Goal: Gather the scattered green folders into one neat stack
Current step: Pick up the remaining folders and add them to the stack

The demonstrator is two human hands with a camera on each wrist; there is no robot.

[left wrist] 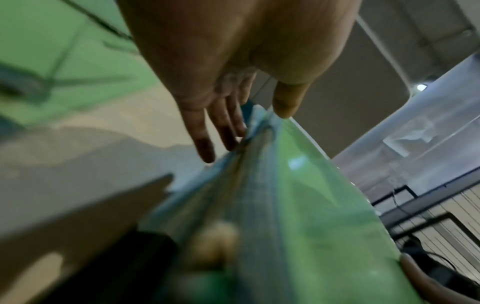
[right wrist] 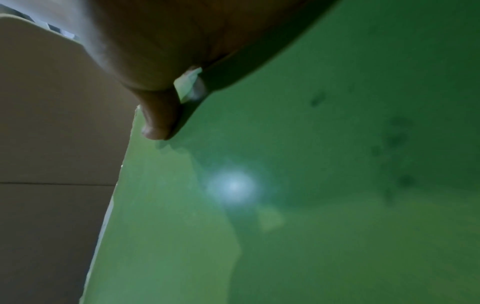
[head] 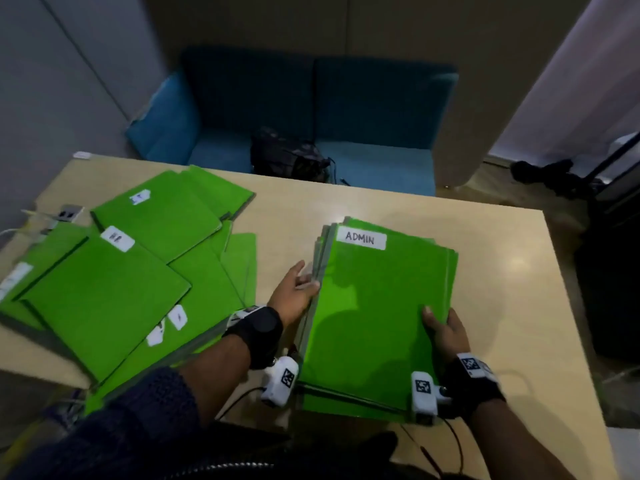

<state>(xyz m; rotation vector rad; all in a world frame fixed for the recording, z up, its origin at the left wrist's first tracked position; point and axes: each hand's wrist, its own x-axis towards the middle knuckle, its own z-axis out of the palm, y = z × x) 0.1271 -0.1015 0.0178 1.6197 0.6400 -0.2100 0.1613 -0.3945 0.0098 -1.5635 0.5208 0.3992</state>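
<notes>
Two hands square a stack of flat green card folders [head: 374,320] on a beige surface [head: 491,271].

Left hand [head: 294,289], fingers straight, presses the stack's side edge; right hand [head: 445,329] grips its near corner, thumb on top. Scattered green folders [head: 135,271] lie left of both.

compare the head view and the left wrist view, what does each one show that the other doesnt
Only the head view shows the ADMIN label on the stack's top folder, the scattered folders at the table's left, the blue sofa and the right hand with its thumb on the top cover.

Only the left wrist view shows the stack's layered side edges up close, with the fingers straight along them.

Both show the left hand against the stack and the table.
</notes>
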